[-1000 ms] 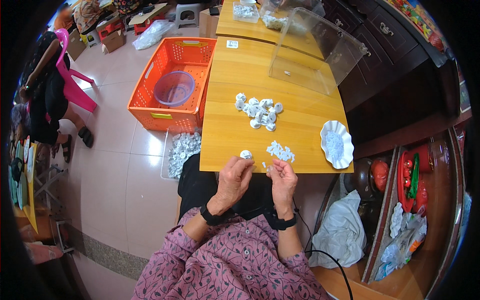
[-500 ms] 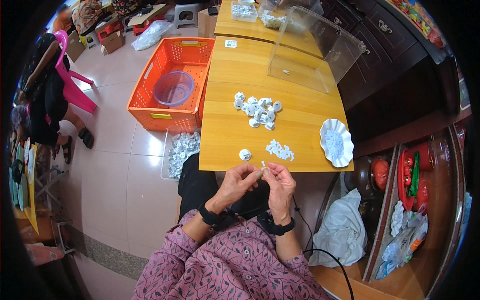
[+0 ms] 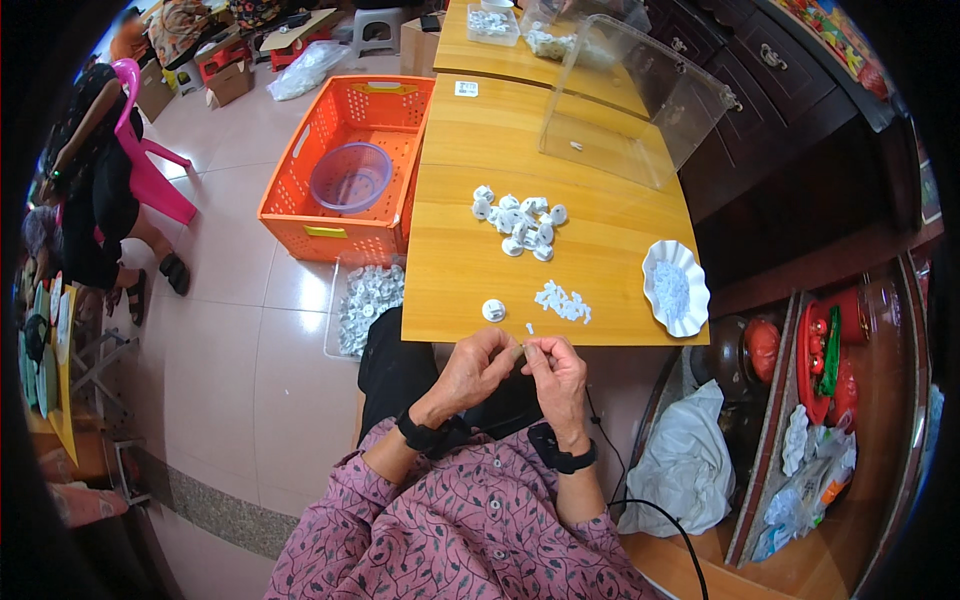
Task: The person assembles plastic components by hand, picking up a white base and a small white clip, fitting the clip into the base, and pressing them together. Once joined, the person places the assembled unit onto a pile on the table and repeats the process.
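Small white pieces point(image 3: 563, 303) were left heaped just beyond the right hand point(image 3: 560, 383), pinched narrow like the left hand point(image 3: 466, 371), contents hidden; farther ahead, round white parts point(image 3: 513, 218) were clustered, their completion unclear

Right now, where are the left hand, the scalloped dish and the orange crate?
Left hand point(image 3: 468, 372): head view, back of the hand.
Scalloped dish point(image 3: 699, 290): head view, right side of its rim.
Orange crate point(image 3: 298, 238): head view, its near wall.
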Available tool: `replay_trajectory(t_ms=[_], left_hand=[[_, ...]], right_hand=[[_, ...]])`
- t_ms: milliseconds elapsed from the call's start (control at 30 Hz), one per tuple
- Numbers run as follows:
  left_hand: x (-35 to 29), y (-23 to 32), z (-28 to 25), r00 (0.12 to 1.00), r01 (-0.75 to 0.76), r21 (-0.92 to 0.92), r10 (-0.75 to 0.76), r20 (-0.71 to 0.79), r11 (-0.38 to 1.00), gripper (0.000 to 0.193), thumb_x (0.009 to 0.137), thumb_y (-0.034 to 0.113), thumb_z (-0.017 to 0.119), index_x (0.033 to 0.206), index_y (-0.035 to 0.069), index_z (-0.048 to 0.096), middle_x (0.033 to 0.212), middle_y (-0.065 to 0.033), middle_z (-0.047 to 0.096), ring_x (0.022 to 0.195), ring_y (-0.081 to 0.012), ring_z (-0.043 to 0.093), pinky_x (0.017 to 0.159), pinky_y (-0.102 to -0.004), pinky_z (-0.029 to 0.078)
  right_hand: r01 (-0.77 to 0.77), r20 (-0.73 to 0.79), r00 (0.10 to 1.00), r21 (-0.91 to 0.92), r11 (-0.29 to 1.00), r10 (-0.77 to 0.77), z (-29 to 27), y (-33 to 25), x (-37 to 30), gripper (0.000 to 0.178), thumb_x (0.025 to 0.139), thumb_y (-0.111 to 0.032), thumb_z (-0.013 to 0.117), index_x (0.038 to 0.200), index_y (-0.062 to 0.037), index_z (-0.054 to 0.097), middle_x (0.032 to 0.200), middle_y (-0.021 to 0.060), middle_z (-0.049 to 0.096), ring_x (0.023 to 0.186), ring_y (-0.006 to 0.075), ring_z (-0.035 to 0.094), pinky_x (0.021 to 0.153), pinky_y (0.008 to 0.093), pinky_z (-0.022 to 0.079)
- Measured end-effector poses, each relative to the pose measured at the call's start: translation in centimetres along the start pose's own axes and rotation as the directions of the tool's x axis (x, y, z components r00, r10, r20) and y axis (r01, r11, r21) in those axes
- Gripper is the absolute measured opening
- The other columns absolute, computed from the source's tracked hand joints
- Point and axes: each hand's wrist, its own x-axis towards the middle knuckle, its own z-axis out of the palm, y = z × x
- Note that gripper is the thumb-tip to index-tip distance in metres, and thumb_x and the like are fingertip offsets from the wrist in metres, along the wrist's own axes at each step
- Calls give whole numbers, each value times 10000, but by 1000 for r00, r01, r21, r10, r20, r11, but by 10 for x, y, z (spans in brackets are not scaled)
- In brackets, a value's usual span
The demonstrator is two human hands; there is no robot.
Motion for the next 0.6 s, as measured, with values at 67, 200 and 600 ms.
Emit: replay_trajectory(t_ms=[67,200,600], left_hand=[[0,1,-1,1000,19,1,-19,3,1000,199,1015,196,634,950,9,623,775,13,608,674,-62,575,583,-220,475],[-1,0,-2,999,39,2,-39,1,999,218,1021,214,626,948,9,622,772,11,604,672,-66,575,584,-223,477],[15,-5,-5,883,-190,389,330,-334,901,180,949,155,693,1033,4,639,824,-117,605,678,-251,631,596,-351,502]], right_hand=[[6,11,1000,-31,1000,-5,-2,0,0,130,980,-103,654,981,27,662,866,57,638,692,109,639,615,250,504],[14,17,1000,-62,998,-13,-1,-2,-1,117,972,-90,657,970,27,649,851,69,634,673,115,635,593,261,493],[9,-6,1000,-169,986,-10,1,6,-2,112,954,-97,664,953,15,651,831,93,634,657,146,621,602,305,495]])
